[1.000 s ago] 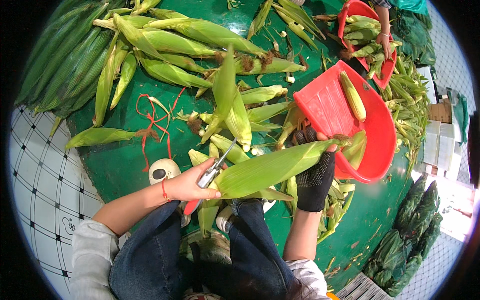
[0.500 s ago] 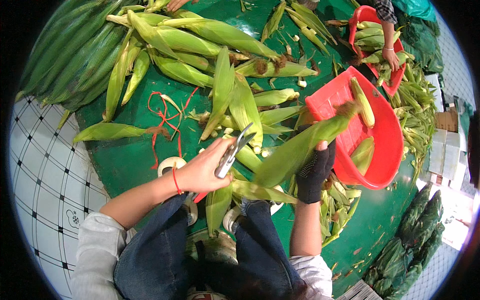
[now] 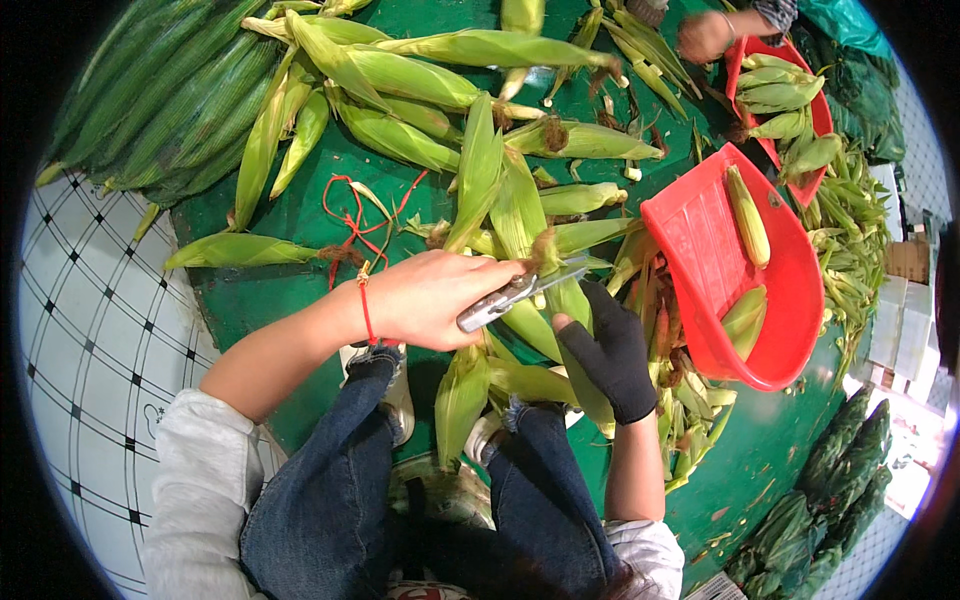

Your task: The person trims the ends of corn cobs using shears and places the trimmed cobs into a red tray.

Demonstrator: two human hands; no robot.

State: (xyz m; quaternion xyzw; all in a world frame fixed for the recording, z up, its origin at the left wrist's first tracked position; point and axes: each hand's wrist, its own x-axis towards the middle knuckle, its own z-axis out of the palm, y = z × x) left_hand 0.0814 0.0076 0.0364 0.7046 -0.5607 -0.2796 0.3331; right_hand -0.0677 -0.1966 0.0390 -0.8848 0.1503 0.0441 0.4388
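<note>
A pair of metal pruning shears (image 3: 490,307) is gripped in my left hand (image 3: 425,295), which wears a red string at the wrist. My right hand (image 3: 618,362), in a black glove that leaves the thumb tip bare, is closed around a green-husked ear of corn (image 3: 568,302). The blades lie across the ear's upper end, just below its brown silk; whether they cut into it cannot be made out. Beyond them lies a loose pile of husked ears (image 3: 400,85). Right of my gloved hand stands a red plastic scoop-shaped basket (image 3: 690,225), holding a peeled-back pale ear (image 3: 748,218) and a greener one (image 3: 743,322).
Net-bagged corn (image 3: 180,110) fills the far left. Red twine (image 3: 355,225) lies on the green floor sheet (image 3: 270,320). Another person's hand (image 3: 706,38) is beside a second red basket (image 3: 822,120) at the far right. Trimmed husks (image 3: 690,400) lie near my right forearm.
My right hand has drawn the ear lower and turned it upright, silk end away from me. The shears have moved right to its silk end. The other person's hand has left the second basket's corn.
</note>
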